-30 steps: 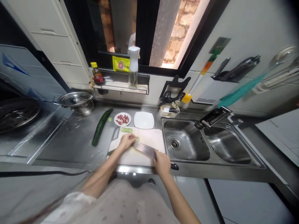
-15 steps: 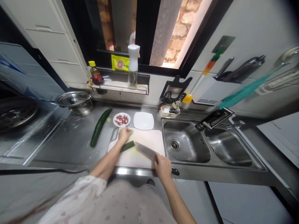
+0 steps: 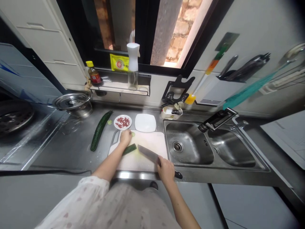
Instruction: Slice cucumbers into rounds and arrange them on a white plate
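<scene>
My right hand (image 3: 166, 170) grips a cleaver (image 3: 148, 154) by its black handle, its blade slanting over the white cutting board (image 3: 152, 140). My left hand (image 3: 125, 137) is closed near the board's upper left, fingertips at a pale round cucumber slice (image 3: 133, 134); how firmly they pinch it is hard to see. Just below that hand a cut piece of cucumber (image 3: 129, 149) lies on the board, partly covered by my left forearm. The blade tip points at its cut end, slightly apart from it. A whole cucumber (image 3: 101, 131) rests on the steel counter to the left.
Behind the board stand a plate of chopped reddish pieces (image 3: 123, 122) and a white square plate (image 3: 145, 122). A cucumber end (image 3: 109, 122) lies beside them. The double sink (image 3: 190, 144) is on the right, a lidded steel pot (image 3: 73, 104) at back left.
The view has shifted slightly. My left hand's fingers look more curled, beside the cucumber slice. My right hand and the cleaver have hardly moved.
</scene>
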Tool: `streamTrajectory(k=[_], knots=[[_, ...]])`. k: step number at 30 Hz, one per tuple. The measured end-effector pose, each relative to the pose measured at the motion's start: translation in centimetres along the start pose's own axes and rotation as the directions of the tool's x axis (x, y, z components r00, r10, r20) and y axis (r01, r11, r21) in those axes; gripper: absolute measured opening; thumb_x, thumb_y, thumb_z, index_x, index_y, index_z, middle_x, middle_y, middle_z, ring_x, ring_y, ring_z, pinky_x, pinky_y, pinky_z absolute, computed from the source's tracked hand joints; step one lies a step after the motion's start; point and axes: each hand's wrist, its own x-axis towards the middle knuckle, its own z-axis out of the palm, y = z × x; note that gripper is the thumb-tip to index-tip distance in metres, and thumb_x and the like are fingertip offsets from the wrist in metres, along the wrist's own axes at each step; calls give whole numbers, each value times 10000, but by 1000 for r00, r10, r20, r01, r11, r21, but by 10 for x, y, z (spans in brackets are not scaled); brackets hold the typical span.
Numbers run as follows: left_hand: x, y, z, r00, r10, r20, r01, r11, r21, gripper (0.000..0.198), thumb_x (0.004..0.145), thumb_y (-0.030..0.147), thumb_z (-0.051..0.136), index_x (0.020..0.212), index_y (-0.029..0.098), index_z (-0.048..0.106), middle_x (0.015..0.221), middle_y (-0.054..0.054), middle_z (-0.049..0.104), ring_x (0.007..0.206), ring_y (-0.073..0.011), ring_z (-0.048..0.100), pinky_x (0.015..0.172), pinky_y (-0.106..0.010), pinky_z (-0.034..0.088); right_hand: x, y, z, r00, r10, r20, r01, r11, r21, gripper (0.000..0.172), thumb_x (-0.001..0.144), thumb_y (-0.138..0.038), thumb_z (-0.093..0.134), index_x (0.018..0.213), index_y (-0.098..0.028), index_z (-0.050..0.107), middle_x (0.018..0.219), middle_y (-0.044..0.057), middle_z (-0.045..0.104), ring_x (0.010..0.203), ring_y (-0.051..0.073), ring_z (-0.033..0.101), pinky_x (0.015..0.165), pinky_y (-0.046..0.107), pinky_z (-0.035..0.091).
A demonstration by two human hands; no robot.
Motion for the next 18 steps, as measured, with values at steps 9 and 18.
streamTrajectory(k=[9, 18], knots=[[-4, -3, -8, 1000, 6, -11, -7, 1000, -21, 221, 811, 232, 538, 923, 186, 722, 930, -88, 716, 878, -214, 623, 793, -286, 441, 1, 0, 0, 1000, -1, 20, 2, 1000, -28, 398, 846, -191, 518, 1237, -224, 586, 1033, 72, 693, 954, 193, 605, 813, 272, 359], [-39, -19, -26, 999, 36, 12, -34, 991, -131, 261, 821, 279, 532, 970, 201, 731, 975, -63, 725, 921, -211, 636, 820, -284, 462, 2, -10, -6, 998, 33, 57, -34, 999, 21, 320, 901, -248, 460, 1184, -254, 611, 1016, 48, 707, 920, 171, 625, 732, 247, 350]])
